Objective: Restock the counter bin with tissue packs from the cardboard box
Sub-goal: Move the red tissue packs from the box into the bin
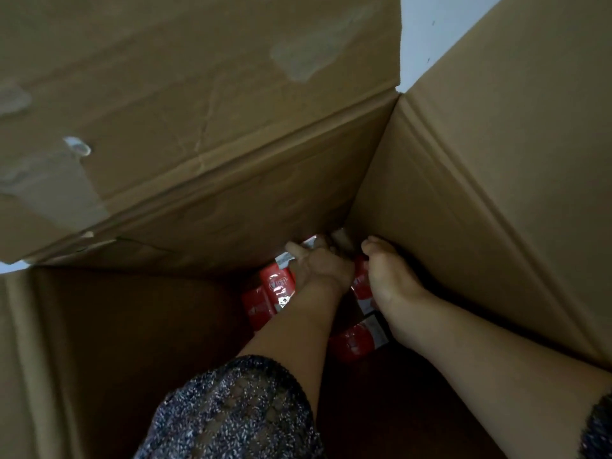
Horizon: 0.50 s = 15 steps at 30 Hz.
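Box [463, 193] fills the frame, and its cramped deep corner at lower centre could make a grab slip or snag. Left hand [319, 265] curls around one of the packs [276, 286] there. Right hand [389, 279] lies just right of it, fingers hidden, hold unclear. They are red, glossy-wrapped, jumbled.

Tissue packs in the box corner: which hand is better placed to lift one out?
Probably left: the left hand curls over the tissue packs in open space, while the right hand lies against the cardboard box wall, its fingers hidden.
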Motion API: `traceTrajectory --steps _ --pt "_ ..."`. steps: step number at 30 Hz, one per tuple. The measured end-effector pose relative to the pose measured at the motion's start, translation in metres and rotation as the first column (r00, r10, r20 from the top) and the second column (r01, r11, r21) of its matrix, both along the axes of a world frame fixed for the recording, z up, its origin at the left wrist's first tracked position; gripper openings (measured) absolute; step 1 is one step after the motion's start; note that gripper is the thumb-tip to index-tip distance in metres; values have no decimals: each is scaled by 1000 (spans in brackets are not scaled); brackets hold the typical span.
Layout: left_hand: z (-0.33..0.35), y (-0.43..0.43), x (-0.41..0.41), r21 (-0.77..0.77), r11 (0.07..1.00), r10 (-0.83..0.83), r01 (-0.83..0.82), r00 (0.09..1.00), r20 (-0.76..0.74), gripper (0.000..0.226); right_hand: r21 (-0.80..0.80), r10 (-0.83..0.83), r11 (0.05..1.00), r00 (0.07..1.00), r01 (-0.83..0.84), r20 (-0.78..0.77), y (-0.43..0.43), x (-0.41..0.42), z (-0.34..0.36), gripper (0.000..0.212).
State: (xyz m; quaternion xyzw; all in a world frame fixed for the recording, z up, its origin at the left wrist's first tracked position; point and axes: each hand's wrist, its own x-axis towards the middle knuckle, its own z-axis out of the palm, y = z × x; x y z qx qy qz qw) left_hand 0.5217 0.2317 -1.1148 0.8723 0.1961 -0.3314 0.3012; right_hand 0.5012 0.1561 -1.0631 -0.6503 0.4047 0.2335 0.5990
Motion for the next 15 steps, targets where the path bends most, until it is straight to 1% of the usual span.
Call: traceTrajectory --steps 2,4,6,9,11,15 --pt "-2 8 -11 56 998 -42 40 999 28 46 10 -3 1000 999 3 -53 -1 -3 3 47" --pt "-6 11 -19 54 992 -113 112 994 2 48 35 0 999 996 3 -89 -2 -4 7 49" --pt "-9 12 -22 28 982 -185 186 983 -19 54 41 0 999 996 4 -90 -1 -2 9 50" --pt "-14 10 -19 9 940 -340 341 939 -51 55 14 36 999 996 -35 -83 0 0 11 51" --pt "-16 11 -13 -45 946 -323 320 941 -99 56 8 54 999 995 -54 -83 1 1 12 52" --pt "-16 12 -6 -163 976 -161 143 981 -109 41 23 71 997 995 -70 -64 -1 4 14 49"
